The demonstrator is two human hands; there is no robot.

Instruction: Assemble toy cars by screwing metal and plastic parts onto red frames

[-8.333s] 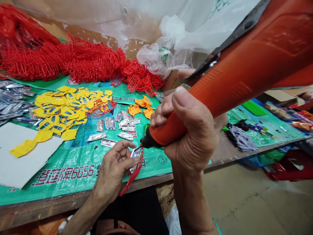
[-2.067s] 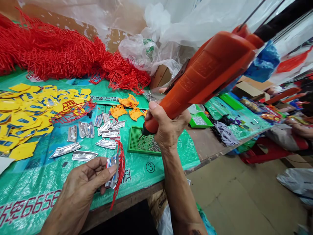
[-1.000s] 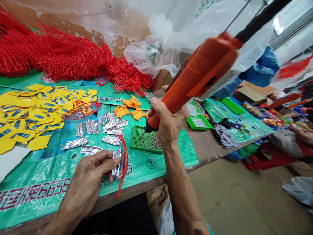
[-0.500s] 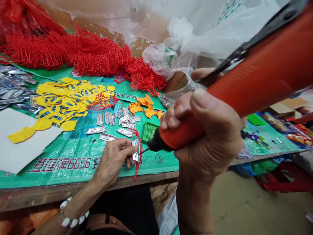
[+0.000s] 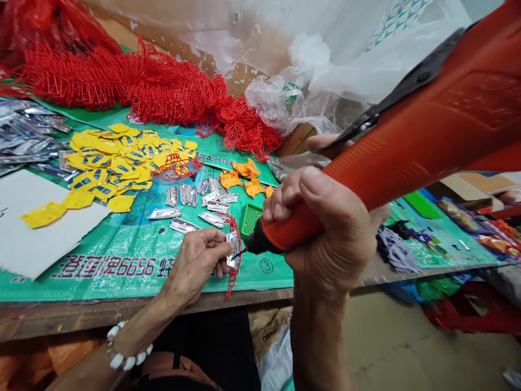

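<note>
My right hand (image 5: 325, 217) is wrapped round a red electric screwdriver (image 5: 391, 146) with a black nose, tilted down to the left. Its thin bit meets a small silver plastic part (image 5: 231, 247), which my left hand (image 5: 199, 258) pinches between thumb and fingers. A red lattice strip (image 5: 235, 271) lies against that part on its right side. Any screw at the bit's tip is too small to make out. Just behind the bit stands a green perforated basket (image 5: 250, 217). Several loose silver parts (image 5: 217, 206) lie beyond my left hand.
Yellow pieces (image 5: 122, 163) are heaped at the left, near a white card (image 5: 36, 228). Orange parts (image 5: 246, 168) lie behind the basket. Piled red lattice frames (image 5: 163, 87) line the back beside clear plastic bags (image 5: 301, 81). The table's wooden edge (image 5: 142, 312) runs along the front.
The view has shifted slightly, so the table's contents appear a little further right. The screwdriver's body appears lower and steeper, while its bit stays at the silver part. Both hands keep their grip.
</note>
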